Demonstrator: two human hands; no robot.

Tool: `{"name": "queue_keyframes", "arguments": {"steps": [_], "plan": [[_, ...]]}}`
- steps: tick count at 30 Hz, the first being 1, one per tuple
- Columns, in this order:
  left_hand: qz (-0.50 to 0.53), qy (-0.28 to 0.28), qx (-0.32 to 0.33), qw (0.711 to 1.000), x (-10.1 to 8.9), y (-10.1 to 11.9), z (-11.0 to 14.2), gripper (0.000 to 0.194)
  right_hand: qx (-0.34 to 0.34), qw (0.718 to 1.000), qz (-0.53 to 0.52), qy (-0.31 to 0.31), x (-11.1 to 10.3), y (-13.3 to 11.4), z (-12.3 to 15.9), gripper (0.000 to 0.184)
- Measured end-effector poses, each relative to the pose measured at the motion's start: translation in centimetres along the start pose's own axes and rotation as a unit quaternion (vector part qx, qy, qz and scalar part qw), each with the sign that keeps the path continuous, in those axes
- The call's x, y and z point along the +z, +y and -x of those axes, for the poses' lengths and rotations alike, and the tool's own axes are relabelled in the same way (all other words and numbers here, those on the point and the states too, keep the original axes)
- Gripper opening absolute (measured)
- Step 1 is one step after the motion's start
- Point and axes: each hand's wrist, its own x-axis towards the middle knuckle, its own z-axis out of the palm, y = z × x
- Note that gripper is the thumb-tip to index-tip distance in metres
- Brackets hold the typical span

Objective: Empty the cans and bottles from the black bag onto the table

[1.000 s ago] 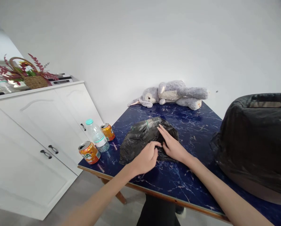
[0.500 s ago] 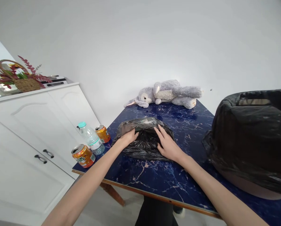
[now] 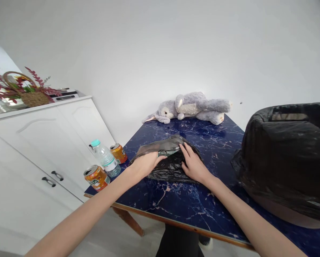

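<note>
A white wall (image 3: 160, 46) rises beyond the black bag (image 3: 165, 170), which lies on your blue marbled table (image 3: 183, 203). The bag's dark inside is hard to make out. Your left hand (image 3: 144, 165) reaches under its film, fingers hidden, so its grip I can't tell; your right hand (image 3: 193, 166), loosely spread, touches the bag's right side.

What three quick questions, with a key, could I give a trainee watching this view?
1. How many orange metal cans stand on the dark-blue marbled table?
2. True or false: the turquoise-capped clear plastic bottle stands upright beside the cans.
3. What do the person's left hand and right hand both touch?

Key:
1. Two.
2. True.
3. The crumpled thin black plastic bag.
</note>
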Motion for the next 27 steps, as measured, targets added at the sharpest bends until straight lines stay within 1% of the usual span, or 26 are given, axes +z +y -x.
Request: {"name": "queue_keyframes", "arguments": {"steps": [3, 5, 6, 8, 10, 12, 13, 14, 16, 19, 21, 24, 27], "plan": [[-0.070, -0.029, 0.000, 0.997, -4.3, 3.7, 4.0, 0.055, 0.028, 1.000, 0.008, -0.003, 0.8, 1.0, 0.1, 0.090], [-0.066, -0.034, -0.008, 0.997, -7.8, 5.3, 6.4, 0.056, 0.046, 0.999, 0.015, -0.006, 1.2, 1.7, 0.1, 0.088], [-0.055, -0.031, -0.023, 0.998, -9.7, 5.7, 7.4, 0.056, 0.053, 0.998, 0.019, -0.005, 1.3, 2.0, 0.1, 0.086], [-0.035, 0.007, -0.065, 0.997, -13.2, 5.8, 8.5, 0.060, 0.066, 0.997, 0.026, 0.001, 1.4, 2.5, 0.1, 0.079], [-0.043, 0.068, -0.111, 0.991, -16.2, 4.9, 8.3, 0.064, 0.078, 0.996, 0.032, 0.008, 1.2, 2.8, 0.0, 0.071], [-0.080, 0.122, -0.145, 0.979, -18.2, 3.4, 7.0, 0.065, 0.088, 0.995, 0.039, 0.011, 1.0, 3.0, 0.0, 0.067], [-0.104, 0.138, -0.155, 0.973, -18.7, 2.4, 6.1, 0.064, 0.093, 0.995, 0.042, 0.011, 0.9, 3.0, -0.1, 0.067], [-0.127, 0.144, -0.159, 0.968, -19.0, 1.3, 5.0, 0.063, 0.096, 0.994, 0.045, 0.011, 0.8, 3.1, -0.1, 0.066], [-0.169, 0.130, -0.157, 0.964, -18.7, -0.9, 2.6, 0.060, 0.100, 0.994, 0.050, 0.009, 0.7, 3.1, -0.1, 0.066], [-0.212, 0.079, -0.154, 0.962, -16.9, -4.3, -0.8, 0.058, 0.102, 0.993, 0.055, 0.006, 0.6, 3.0, 0.0, 0.066], [-0.230, 0.037, -0.168, 0.958, -15.5, -6.3, -2.4, 0.059, 0.102, 0.993, 0.057, 0.003, 0.6, 2.9, 0.0, 0.066], [-0.245, -0.013, -0.201, 0.948, -13.9, -8.3, -4.2, 0.061, 0.104, 0.993, 0.059, 0.000, 0.5, 2.7, 0.0, 0.065], [-0.249, -0.031, -0.224, 0.942, -12.8, -9.7, -5.4, 0.063, 0.106, 0.992, 0.061, -0.002, 0.5, 2.5, -0.1, 0.065]]}}
